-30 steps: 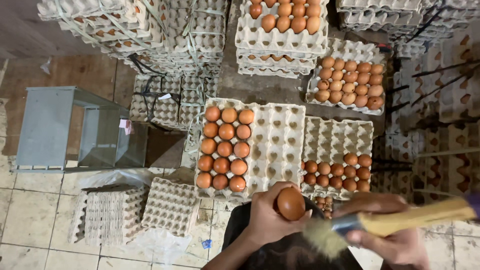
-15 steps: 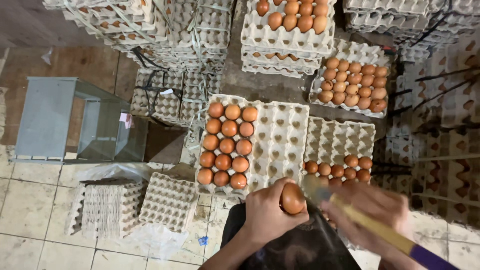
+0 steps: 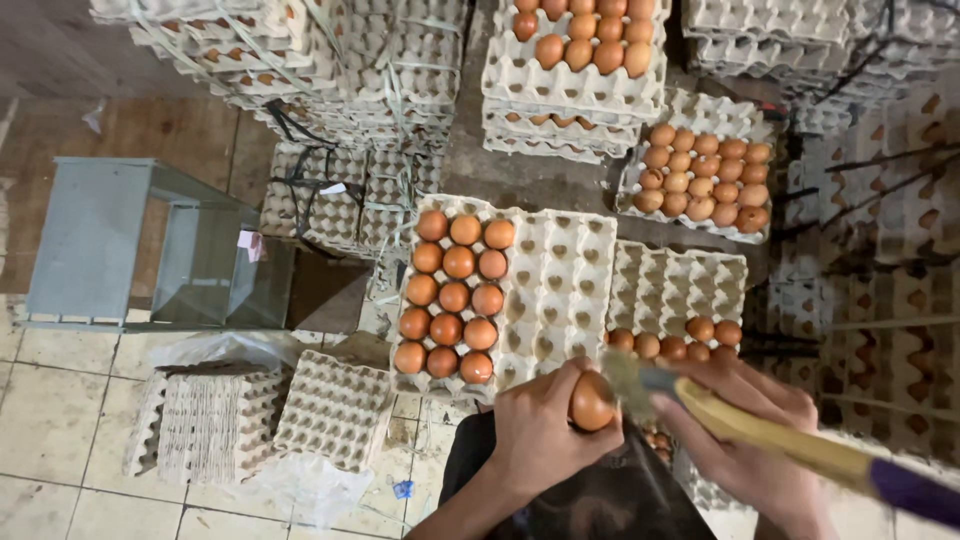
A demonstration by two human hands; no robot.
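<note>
My left hand [image 3: 540,430] holds a brown egg [image 3: 592,402] at its fingertips, low in the middle of the view. My right hand [image 3: 755,440] grips a paintbrush [image 3: 760,425] with a yellow handle and a purple end; its bristles touch the egg's right side. Just beyond my hands lies a grey pulp egg tray [image 3: 560,290], its left three columns filled with brown eggs [image 3: 455,297] and the rest bare. A second tray [image 3: 680,285] to its right carries a row of eggs along its near edge.
Stacks of empty pulp trays [image 3: 330,405] stand at lower left and far left. A grey metal stand [image 3: 110,240] sits at left. Filled trays [image 3: 700,180] and tied tray stacks [image 3: 340,70] crowd the back. More trays line the right side.
The brush has swung from below the egg up to its right side. My left hand with the egg stays roughly in place; the view shifted slightly.
</note>
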